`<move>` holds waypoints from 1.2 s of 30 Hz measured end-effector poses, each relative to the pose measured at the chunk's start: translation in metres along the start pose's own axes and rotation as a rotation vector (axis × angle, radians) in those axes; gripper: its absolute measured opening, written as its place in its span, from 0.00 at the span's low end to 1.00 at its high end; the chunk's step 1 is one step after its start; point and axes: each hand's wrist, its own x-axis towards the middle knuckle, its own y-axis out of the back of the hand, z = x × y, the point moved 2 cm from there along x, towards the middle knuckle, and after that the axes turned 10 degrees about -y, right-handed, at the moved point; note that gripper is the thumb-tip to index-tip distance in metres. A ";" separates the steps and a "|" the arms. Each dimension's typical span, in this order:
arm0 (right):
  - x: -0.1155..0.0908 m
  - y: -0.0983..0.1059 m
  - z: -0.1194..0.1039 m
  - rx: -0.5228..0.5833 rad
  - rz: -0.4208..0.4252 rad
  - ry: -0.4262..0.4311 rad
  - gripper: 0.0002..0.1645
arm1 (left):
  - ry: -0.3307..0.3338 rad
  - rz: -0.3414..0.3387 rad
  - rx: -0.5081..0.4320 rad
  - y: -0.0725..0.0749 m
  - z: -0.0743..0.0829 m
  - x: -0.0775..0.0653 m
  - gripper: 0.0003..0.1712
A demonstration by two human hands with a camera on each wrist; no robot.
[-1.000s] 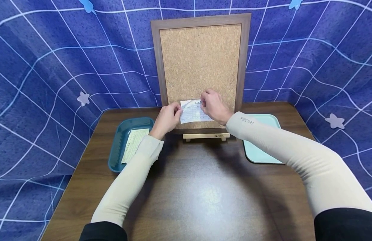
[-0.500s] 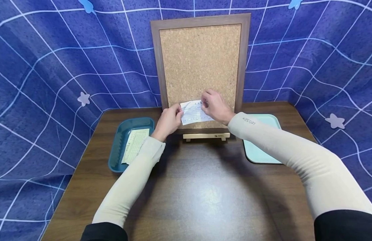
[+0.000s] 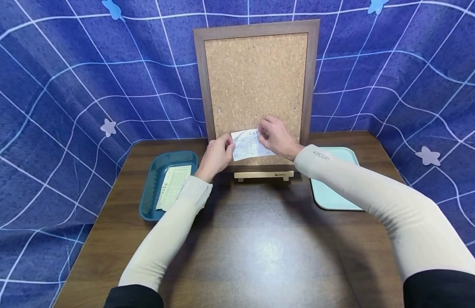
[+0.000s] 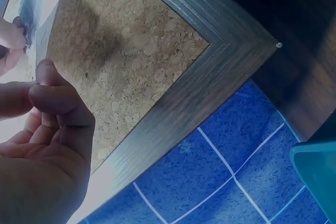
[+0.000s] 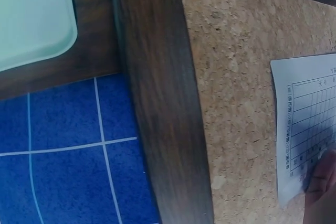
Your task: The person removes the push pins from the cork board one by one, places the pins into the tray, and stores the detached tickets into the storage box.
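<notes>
A white printed paper form [image 3: 248,144] lies over the lower part of a framed corkboard [image 3: 256,81]. My left hand [image 3: 217,155] pinches the form's left edge between thumb and index finger; in the left wrist view this end bends away from the cork. At the form's upper right, my right hand [image 3: 276,136] has its fingers curled and pinching at the paper, covering part of the print. The right wrist view shows the form's other end [image 5: 286,129] near the cork, with a fingertip [image 5: 321,179] over the printed grid. Whether a small pin sits between the right fingers, I cannot tell.
A dark teal tray [image 3: 146,201] on the left holds pale yellow-green printed sheets [image 3: 172,188]. To the right lies a mint tray [image 3: 333,192], partly under my right forearm. The corkboard stands on a small wooden easel [image 3: 263,174] against a blue gridded curtain [image 3: 152,98].
My left hand has shifted slightly right and down, bringing the form's left end lower and tilting it a little. My right hand stays at the form's top right with a very small shift right.
</notes>
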 end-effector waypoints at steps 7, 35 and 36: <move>-0.004 0.006 0.004 0.012 0.025 0.038 0.05 | 0.025 0.009 0.000 0.002 -0.002 -0.001 0.05; -0.027 0.046 0.019 -0.035 0.094 0.088 0.04 | 0.005 0.100 -0.058 0.044 -0.024 -0.023 0.05; -0.027 0.047 0.020 -0.041 0.100 0.090 0.05 | 0.001 0.099 -0.060 0.045 -0.024 -0.025 0.05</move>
